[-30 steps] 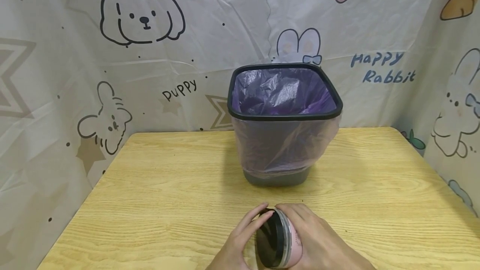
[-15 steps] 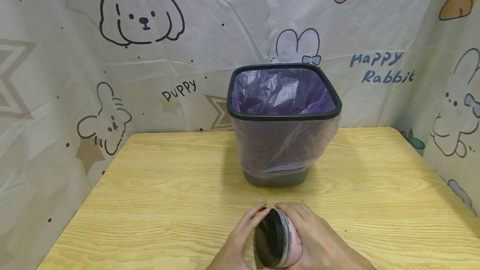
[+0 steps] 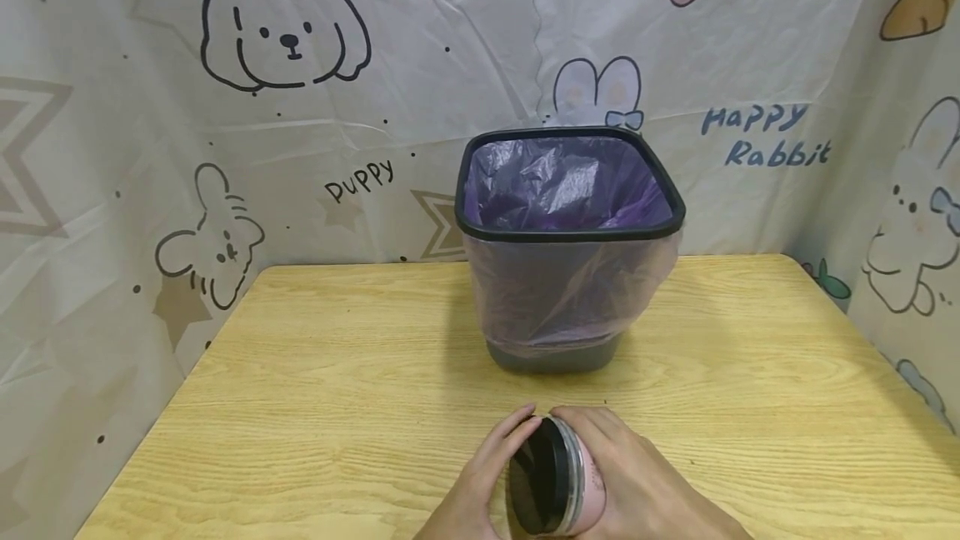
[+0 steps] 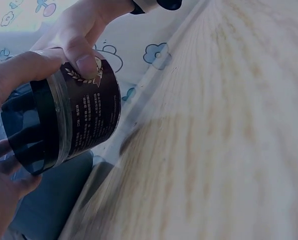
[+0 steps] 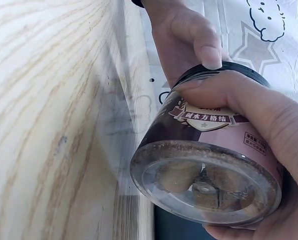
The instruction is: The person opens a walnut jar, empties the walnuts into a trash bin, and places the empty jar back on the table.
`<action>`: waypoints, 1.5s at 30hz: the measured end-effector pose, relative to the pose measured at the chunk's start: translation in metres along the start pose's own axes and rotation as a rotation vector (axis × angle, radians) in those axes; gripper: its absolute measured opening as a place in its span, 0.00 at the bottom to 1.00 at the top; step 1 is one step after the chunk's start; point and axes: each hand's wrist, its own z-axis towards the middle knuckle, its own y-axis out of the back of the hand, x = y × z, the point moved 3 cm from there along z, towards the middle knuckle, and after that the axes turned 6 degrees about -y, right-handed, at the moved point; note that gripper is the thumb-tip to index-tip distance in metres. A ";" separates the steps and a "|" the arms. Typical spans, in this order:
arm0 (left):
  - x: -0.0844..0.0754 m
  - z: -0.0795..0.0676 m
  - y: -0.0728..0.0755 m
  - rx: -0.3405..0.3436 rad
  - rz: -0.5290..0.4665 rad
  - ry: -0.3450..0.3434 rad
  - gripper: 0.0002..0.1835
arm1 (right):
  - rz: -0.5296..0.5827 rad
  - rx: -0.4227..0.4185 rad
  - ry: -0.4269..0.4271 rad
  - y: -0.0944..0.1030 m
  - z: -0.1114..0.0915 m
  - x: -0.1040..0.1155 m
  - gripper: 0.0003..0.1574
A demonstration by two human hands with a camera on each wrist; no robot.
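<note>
Low in the head view, a clear plastic jar (image 3: 592, 486) lies tilted between both hands, its black lid (image 3: 536, 482) facing left. My left hand (image 3: 476, 486) grips the lid, thumb on one side and fingers on the other. From the right, my right hand (image 3: 641, 482) holds the jar's body. The left wrist view shows a dark printed label (image 4: 96, 112) with the right thumb pressing on it. Through the clear base (image 5: 203, 187) in the right wrist view, several brown pieces show inside. Part of the jar is hidden by the hands.
A dark trash bin (image 3: 551, 361) with a black rim and purple liner bag (image 3: 566, 290) stands beyond the hands on the wooden table (image 3: 315, 407). Printed cloth (image 3: 435, 32) hangs behind the table and along both sides.
The left fingertips and the lid have shifted very slightly to the left. Both hands keep their hold on the jar, and the bin has stayed put.
</note>
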 end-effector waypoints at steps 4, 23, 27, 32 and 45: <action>-0.001 0.000 -0.001 -0.031 0.020 -0.005 0.52 | 0.005 0.007 -0.011 -0.001 0.000 0.000 0.60; -0.001 0.000 -0.002 -0.058 0.003 0.035 0.56 | 0.028 0.002 -0.024 -0.001 0.002 0.000 0.60; 0.000 0.001 -0.002 -0.043 0.001 -0.013 0.55 | 0.034 0.005 -0.023 -0.001 0.002 0.000 0.60; -0.002 0.001 -0.002 -0.069 0.030 0.003 0.55 | 0.056 0.014 -0.045 -0.001 0.001 0.000 0.60; 0.000 0.000 -0.002 -0.030 0.004 0.002 0.52 | 0.030 0.024 -0.014 -0.002 0.002 0.000 0.60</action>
